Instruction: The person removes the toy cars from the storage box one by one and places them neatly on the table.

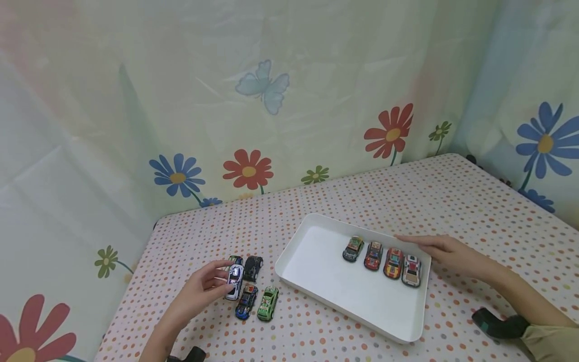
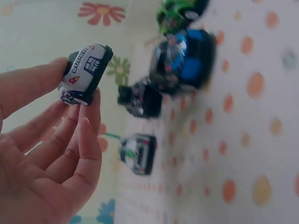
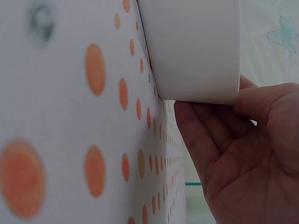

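Observation:
My left hand (image 1: 199,287) pinches a white toy car (image 1: 234,282) with dark markings between thumb and fingers. In the left wrist view this toy car (image 2: 84,74) is clear of the table and tilted. Close by on the table are a blue-and-black toy car (image 1: 246,301), a green toy car (image 1: 268,303), a black toy car (image 1: 253,268) and another toy car (image 1: 235,259) partly hidden behind the held one. My right hand (image 1: 452,255) holds the white tray (image 1: 316,281) at its far right corner. In the right wrist view, thumb and fingers touch the tray's wall (image 3: 196,56).
Inside the tray, along its right part, stand a dark green toy car (image 1: 353,249), a red one (image 1: 373,256), a red-and-yellow one (image 1: 393,263) and a white-and-red one (image 1: 411,271). A dotted cloth (image 1: 488,216) covers the table. Flowered curtains (image 1: 316,90) hang behind it.

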Tool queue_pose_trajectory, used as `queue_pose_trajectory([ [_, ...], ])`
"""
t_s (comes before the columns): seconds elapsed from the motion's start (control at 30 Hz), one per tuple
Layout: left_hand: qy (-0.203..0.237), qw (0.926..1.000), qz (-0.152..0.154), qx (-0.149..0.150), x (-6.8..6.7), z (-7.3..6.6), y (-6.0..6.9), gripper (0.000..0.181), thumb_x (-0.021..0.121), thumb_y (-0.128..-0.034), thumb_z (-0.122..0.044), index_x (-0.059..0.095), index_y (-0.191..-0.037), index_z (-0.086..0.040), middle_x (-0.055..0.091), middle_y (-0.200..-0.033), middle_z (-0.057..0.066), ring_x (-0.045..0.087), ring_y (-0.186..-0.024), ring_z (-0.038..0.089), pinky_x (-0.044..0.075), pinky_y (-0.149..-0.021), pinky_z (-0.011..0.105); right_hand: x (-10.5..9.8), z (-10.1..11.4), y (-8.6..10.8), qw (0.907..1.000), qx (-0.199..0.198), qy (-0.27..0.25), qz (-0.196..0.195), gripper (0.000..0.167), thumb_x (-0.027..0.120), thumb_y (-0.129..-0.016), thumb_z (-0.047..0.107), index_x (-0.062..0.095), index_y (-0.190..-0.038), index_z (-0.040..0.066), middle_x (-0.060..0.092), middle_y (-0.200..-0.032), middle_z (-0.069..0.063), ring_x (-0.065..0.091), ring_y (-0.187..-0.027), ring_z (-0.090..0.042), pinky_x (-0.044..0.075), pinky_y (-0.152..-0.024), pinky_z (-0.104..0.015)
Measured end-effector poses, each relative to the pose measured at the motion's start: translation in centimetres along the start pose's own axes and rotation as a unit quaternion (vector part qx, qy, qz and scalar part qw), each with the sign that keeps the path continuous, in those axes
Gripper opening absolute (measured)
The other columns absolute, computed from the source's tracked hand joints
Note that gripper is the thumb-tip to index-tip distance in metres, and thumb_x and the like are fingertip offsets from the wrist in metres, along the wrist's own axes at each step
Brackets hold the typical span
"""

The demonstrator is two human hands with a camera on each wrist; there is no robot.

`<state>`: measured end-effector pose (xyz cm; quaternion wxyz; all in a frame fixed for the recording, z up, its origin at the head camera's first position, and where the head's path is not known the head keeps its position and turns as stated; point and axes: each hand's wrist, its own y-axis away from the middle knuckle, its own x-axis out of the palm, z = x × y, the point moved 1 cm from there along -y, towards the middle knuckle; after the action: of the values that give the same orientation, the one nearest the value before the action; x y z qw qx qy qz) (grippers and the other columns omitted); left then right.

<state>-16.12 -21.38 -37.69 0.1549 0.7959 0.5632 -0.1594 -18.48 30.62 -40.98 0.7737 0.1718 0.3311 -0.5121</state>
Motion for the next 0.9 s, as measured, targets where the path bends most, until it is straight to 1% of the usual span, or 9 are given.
queue_pose_trajectory([
  [0.03, -0.001, 1.0, -0.002, -0.007, -0.2, 0.4, 0.1, 0.053, 0.068, -0.087, -0.016, 0.046, -0.133, -0.001, 0.054, -0.107, 0.014, 0.057, -0.095, 0.027, 0.049, -0.075, 0.035, 0.0, 0.0, 0.0, 1.0, 0.002, 0.001, -0.002, 0.037, 0.042, -0.098, 0.001, 0.051, -0.134, 0.004, 0.045, -0.133, -0.026, 0.052, -0.108, -0.023, 0.047, -0.075, -0.031],
  [0.1, -0.007, 0.9998, -0.004, -0.018, -0.6, 1.0, 0.2, 0.054, 0.069, -0.0867, -0.017, 0.047, -0.133, 0.0, 0.054, -0.107, 0.014, 0.057, -0.095, 0.027, 0.05, -0.075, 0.035, 0.0, 0.1, 0.0, 1.0, 0.002, -0.001, -0.002, 0.037, 0.041, -0.098, 0.0, 0.05, -0.134, 0.003, 0.044, -0.133, -0.025, 0.051, -0.112, -0.029, 0.048, -0.078, -0.036],
  [0.13, -0.01, 0.9997, -0.005, -0.022, -0.8, 1.3, 0.2, 0.054, 0.069, -0.0866, -0.018, 0.048, -0.133, 0.001, 0.054, -0.107, 0.014, 0.058, -0.095, 0.026, 0.05, -0.075, 0.034, 0.0, 0.1, 0.0, 1.0, 0.004, -0.001, -0.002, 0.038, 0.041, -0.098, 0.0, 0.05, -0.134, 0.003, 0.044, -0.133, -0.025, 0.049, -0.116, -0.033, 0.047, -0.082, -0.04],
  [0.2, -0.015, 0.9995, -0.003, -0.029, -1.0, 1.9, 0.3, 0.054, 0.069, -0.0863, -0.019, 0.049, -0.132, 0.001, 0.055, -0.106, 0.014, 0.058, -0.094, 0.026, 0.05, -0.073, 0.034, 0.0, 0.2, 0.0, 1.0, 0.004, -0.001, -0.001, 0.037, 0.041, -0.098, 0.0, 0.05, -0.134, 0.003, 0.044, -0.133, -0.027, 0.046, -0.117, -0.042, 0.046, -0.085, -0.046],
  [0.27, -0.021, 0.9992, 0.001, -0.034, -1.1, 2.4, 0.3, 0.054, 0.07, -0.0858, -0.02, 0.05, -0.131, 0.002, 0.056, -0.105, 0.013, 0.058, -0.093, 0.026, 0.05, -0.073, 0.034, 0.0, 0.1, 0.0, 1.0, 0.007, -0.003, 0.0, 0.037, 0.041, -0.098, 0.0, 0.049, -0.135, 0.002, 0.044, -0.133, -0.027, 0.042, -0.118, -0.046, 0.043, -0.086, -0.05],
  [0.47, -0.034, 0.9982, 0.02, -0.045, -1.2, 3.8, 0.2, 0.052, 0.069, -0.0863, -0.018, 0.051, -0.13, 0.005, 0.059, -0.101, 0.009, 0.058, -0.089, 0.023, 0.049, -0.069, 0.032, 0.1, 0.0, 0.1, 0.9999, 0.008, -0.008, 0.002, 0.038, 0.04, -0.098, 0.0, 0.049, -0.135, 0.002, 0.044, -0.134, -0.026, 0.041, -0.119, -0.046, 0.041, -0.088, -0.051],
  [0.6, -0.036, 0.9976, 0.026, -0.053, -1.1, 4.2, 0.2, 0.052, 0.068, -0.0871, -0.017, 0.049, -0.129, 0.008, 0.06, -0.099, 0.009, 0.059, -0.087, 0.022, 0.049, -0.066, 0.031, 0.1, -0.1, 0.1, 1.0, 0.004, -0.002, 0.001, 0.038, 0.04, -0.098, 0.0, 0.049, -0.135, 0.002, 0.044, -0.134, -0.026, 0.041, -0.119, -0.046, 0.041, -0.088, -0.051],
  [0.77, -0.052, 0.997, 0.014, -0.055, -1.0, 4.2, 0.2, 0.051, 0.068, -0.0867, -0.018, 0.051, -0.126, 0.009, 0.061, -0.097, 0.008, 0.059, -0.085, 0.021, 0.049, -0.068, 0.031, 0.1, 0.0, 0.1, 1.0, 0.001, 0.004, -0.001, 0.037, 0.04, -0.099, 0.0, 0.05, -0.134, 0.002, 0.044, -0.134, -0.026, 0.042, -0.119, -0.046, 0.042, -0.088, -0.051],
  [0.9, -0.078, 0.9948, -0.012, -0.063, -0.8, 4.1, 0.2, 0.046, 0.069, -0.0853, -0.015, 0.056, -0.122, 0.008, 0.061, -0.093, 0.006, 0.059, -0.082, 0.02, 0.049, -0.069, 0.031, 0.1, -0.1, 0.0, 1.0, -0.003, 0.005, -0.003, 0.037, 0.041, -0.098, 0.0, 0.05, -0.134, 0.003, 0.045, -0.134, -0.024, 0.043, -0.119, -0.041, 0.042, -0.088, -0.049],
])
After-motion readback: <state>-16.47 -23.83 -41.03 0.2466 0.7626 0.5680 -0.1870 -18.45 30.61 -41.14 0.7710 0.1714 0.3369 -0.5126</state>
